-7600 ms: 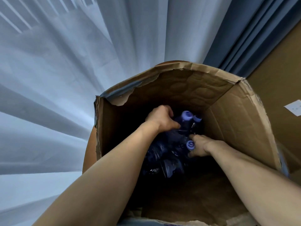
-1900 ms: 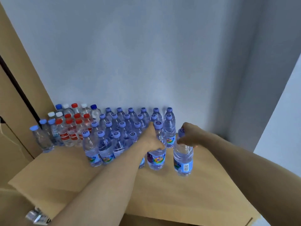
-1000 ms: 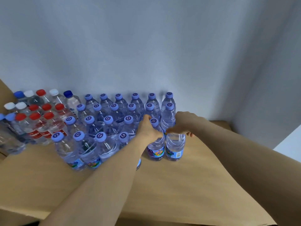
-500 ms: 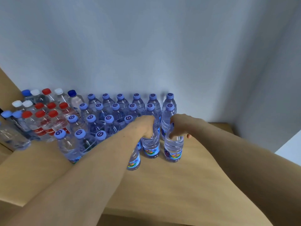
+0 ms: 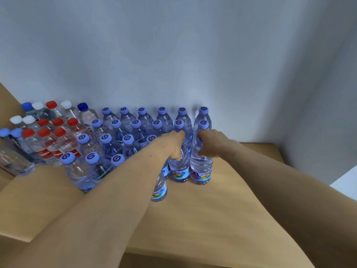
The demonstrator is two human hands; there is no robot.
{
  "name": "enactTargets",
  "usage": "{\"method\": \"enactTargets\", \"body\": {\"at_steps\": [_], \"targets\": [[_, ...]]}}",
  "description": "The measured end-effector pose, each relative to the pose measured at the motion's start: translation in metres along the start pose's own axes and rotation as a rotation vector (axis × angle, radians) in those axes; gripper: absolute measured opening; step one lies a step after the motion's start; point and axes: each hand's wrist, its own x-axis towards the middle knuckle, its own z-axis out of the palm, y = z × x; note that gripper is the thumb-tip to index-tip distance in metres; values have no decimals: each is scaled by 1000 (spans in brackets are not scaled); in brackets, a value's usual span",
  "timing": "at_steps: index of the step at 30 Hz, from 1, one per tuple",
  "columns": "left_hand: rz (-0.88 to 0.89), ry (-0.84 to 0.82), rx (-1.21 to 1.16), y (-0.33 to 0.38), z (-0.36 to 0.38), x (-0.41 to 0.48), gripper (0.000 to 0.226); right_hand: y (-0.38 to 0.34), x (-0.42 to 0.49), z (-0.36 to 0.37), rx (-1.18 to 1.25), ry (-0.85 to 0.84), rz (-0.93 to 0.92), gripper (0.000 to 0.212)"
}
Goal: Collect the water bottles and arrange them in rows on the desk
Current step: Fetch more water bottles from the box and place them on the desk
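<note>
Several purple-capped water bottles (image 5: 143,120) stand in rows on the light wooden desk (image 5: 212,219), against the wall. At the right end of the third row, my left hand (image 5: 170,144) grips the top of one bottle (image 5: 178,169) and my right hand (image 5: 210,142) grips the top of the bottle (image 5: 201,171) beside it. Both bottles stand upright on the desk, touching each other. Their caps are hidden under my hands. Another bottle (image 5: 159,190) stands in front, partly behind my left forearm.
A group of red-, white- and blue-capped bottles (image 5: 48,136) fills the desk's left end. A brown panel (image 5: 7,97) rises at the far left. The wall corner (image 5: 289,113) closes the right side. The desk's front edge runs along the bottom.
From 7.6 s ago, I took bottles from a cardboard box to the desk. In the last second both held bottles slid back and left into the third row; my hands stay on them.
</note>
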Motion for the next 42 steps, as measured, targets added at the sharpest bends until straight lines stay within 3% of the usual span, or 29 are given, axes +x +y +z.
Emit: {"method": "enactTargets", "body": {"at_steps": [12,17,24,33,42], "targets": [[-10,-6,-32,0,3,1,55,-3,5,3,-17,-40,39,30],[-31,22,10,3,4,-2,50,-3,5,5,-7,-57,39,39],[-58,39,150,16,-10,-9,71,5,-4,-10,-4,-116,32,65],[52,284,282,95,-118,-46,39,43,-57,-108,-94,88,73,53],[298,566,272,218,-220,-117,18,106,-171,-231,-234,332,376,45]]}}
